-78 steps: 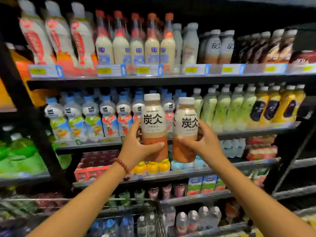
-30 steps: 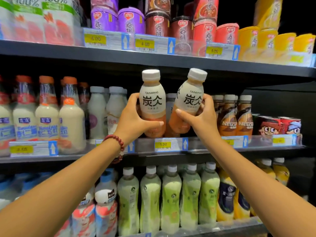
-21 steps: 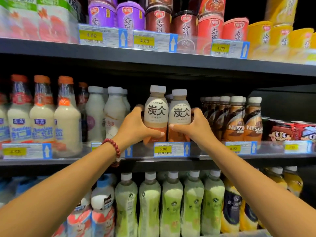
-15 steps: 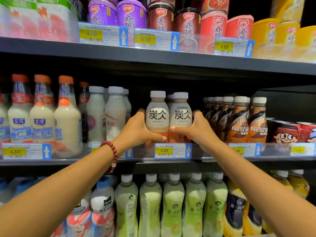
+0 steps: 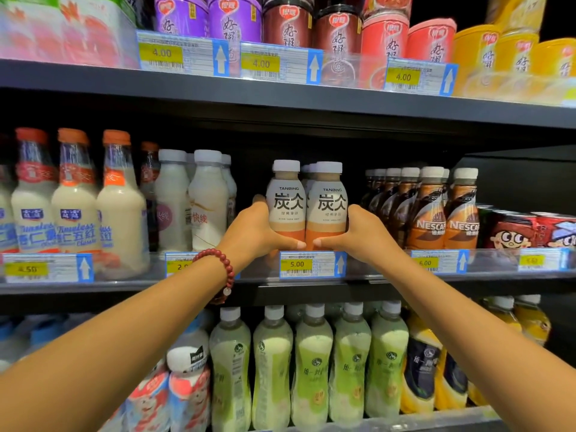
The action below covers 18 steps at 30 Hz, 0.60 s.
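Tanbing bottles [image 5: 327, 210] now down on shelf [image 5: 389, 286], left hand [image 5: 255, 233] and right hand [image 5: 363, 236] gripping one each, Nescafé bottles [image 5: 431, 213] just beside.

The one head-worn wide-angle view faces the store shelving head-on, close enough for the arms to reach it. The forearms enter from the lower corners. The left hand [image 5: 258, 232] and right hand [image 5: 358, 235] meet at frame centre on the left bottle [image 5: 286, 210] and right bottle [image 5: 330, 213], just above the middle shelf [image 5: 405, 286], which crosses mid-frame.

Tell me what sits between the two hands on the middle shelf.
Head view: the left Tanbing bottle, gripped by the left hand, and the right Tanbing bottle, gripped by the right hand, stand side by side there.
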Tool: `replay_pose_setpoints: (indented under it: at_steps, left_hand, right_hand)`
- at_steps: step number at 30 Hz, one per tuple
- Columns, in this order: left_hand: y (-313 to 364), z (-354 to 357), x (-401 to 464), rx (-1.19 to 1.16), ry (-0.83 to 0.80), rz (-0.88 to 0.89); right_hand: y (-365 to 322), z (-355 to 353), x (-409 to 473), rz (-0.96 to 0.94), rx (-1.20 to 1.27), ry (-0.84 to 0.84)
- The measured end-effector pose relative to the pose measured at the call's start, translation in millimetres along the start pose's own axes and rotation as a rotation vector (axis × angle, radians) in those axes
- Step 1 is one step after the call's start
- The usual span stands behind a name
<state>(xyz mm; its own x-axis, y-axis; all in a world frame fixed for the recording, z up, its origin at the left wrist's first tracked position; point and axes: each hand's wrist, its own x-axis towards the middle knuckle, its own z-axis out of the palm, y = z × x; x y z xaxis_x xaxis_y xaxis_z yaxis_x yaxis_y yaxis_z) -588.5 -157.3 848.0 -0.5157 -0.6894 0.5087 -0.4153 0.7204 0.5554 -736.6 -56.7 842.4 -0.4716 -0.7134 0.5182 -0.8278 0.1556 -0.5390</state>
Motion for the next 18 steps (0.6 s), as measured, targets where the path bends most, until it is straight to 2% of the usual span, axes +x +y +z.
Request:
replay_pose_setpoints:
  at_steps: [13, 18]
  left_hand:
    - [-8, -3, -3, 0.0, -0.045, 0.008]
    - [-1, -17, -21, 0.155, -0.028, 0.047]
  right_hand:
    - [-5, 3, -8, 0.016, -0.106, 0.05]
    - [-14, -4, -24, -0.005, -0.242, 0.093]
